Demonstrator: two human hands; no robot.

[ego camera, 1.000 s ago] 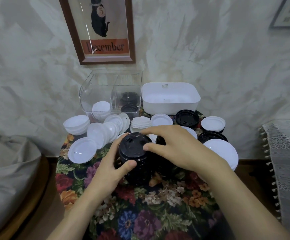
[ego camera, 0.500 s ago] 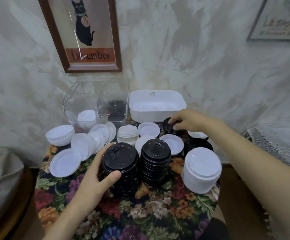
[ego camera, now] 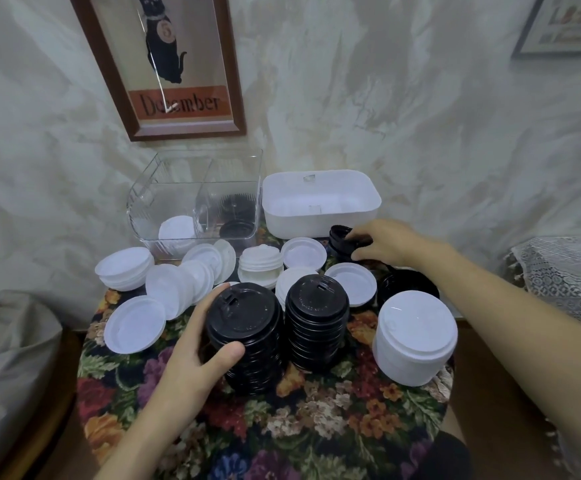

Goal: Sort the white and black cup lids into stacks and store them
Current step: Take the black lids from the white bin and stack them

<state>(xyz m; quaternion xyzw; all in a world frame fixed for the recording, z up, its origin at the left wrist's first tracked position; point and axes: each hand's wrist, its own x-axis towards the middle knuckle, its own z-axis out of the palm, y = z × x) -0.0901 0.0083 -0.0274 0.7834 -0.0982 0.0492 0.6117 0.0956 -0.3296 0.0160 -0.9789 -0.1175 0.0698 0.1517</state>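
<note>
- Floral table (ego camera: 316,427): white tub (ego camera: 320,216) at far edge
- Clear bin (ego camera: 192,209): just left of tub; white lid (ego camera: 177,228) and black lids (ego camera: 236,228) in separate compartments
- White stack (ego camera: 415,337): nearer than tub, right
- Black stack (ego camera: 247,337): nearer than tub, left; left hand (ego camera: 192,362) wrapped round it
- Right hand (ego camera: 382,242): at tub's front right corner, pinching single black lid (ego camera: 339,235)

Dim, soft indoor light – faint shadows, glare streaks on the framed print (ego camera: 174,60), edges bowed by the wide lens.
</note>
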